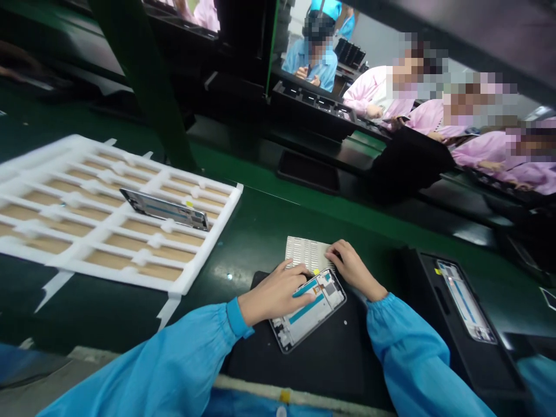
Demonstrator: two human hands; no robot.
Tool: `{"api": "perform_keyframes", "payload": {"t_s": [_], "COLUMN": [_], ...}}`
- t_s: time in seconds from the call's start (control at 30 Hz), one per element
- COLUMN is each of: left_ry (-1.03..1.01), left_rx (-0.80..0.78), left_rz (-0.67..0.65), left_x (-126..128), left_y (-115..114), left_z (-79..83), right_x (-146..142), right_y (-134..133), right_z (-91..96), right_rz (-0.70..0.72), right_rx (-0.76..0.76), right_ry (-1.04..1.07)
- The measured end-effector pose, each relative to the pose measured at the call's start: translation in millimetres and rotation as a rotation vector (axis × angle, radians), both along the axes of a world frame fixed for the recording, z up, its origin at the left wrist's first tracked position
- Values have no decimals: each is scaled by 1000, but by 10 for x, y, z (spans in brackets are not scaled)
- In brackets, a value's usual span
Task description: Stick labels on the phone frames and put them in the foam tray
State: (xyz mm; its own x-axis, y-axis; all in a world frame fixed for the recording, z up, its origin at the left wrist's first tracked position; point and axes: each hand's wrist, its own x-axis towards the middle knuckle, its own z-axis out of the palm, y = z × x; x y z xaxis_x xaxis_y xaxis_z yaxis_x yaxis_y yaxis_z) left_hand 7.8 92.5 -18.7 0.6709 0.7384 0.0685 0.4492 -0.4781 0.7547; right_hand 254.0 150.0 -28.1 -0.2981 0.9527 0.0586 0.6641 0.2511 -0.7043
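Note:
A phone frame (299, 324) with blue strips and a yellow tab lies tilted on the black mat (330, 365). Across its upper left part rests my left hand (278, 289), thumb on the frame and the other fingers stretched toward the sheet, apart from each other. Just beyond the frame is a pale sticker sheet (299, 250) with rows of small rectangles. At its right edge my right hand (350, 266) is closed in a pinch on the sheet. Whether a small piece sits between those fingertips is too small to tell.
On the left, a white foam rack (212, 231) holds one phone frame (165, 209) upright. A black tray (452, 353) with another phone frame (467, 304) stands at right. A green post (143, 87) rises behind the rack. Several co-workers sit across the bench.

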Motion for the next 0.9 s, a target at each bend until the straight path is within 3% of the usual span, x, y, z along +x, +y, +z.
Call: {"api": "perform_keyframes", "payload": {"t_s": [0.27,0.4,0.5,0.67,0.73,0.8,0.9], "left_ry": [27,36,-13,68,162,240,315], "left_rx": [14,40,39,-126,-96,-18,66], "left_rz": [-23,-46,-34,23,17,-4,-21], "left_x": [-3,-1,-7,-52,-46,-11,70], "left_y": [25,21,-4,-105,-172,-250,-363], "left_z": [-22,10,126,499,627,692,658], "right_x": [-17,-47,-34,60,82,73,6], "right_y": [-5,-114,-345,-853,-1050,-1221,-1396], "right_z": [31,181,329,582,689,787,863], "right_rz": [-265,-373,-403,-424,-408,-355,-223], "right_rx": [-123,-163,-211,-268,-287,-309,-358], "right_ry": [586,821,919,995,956,869,712]}}
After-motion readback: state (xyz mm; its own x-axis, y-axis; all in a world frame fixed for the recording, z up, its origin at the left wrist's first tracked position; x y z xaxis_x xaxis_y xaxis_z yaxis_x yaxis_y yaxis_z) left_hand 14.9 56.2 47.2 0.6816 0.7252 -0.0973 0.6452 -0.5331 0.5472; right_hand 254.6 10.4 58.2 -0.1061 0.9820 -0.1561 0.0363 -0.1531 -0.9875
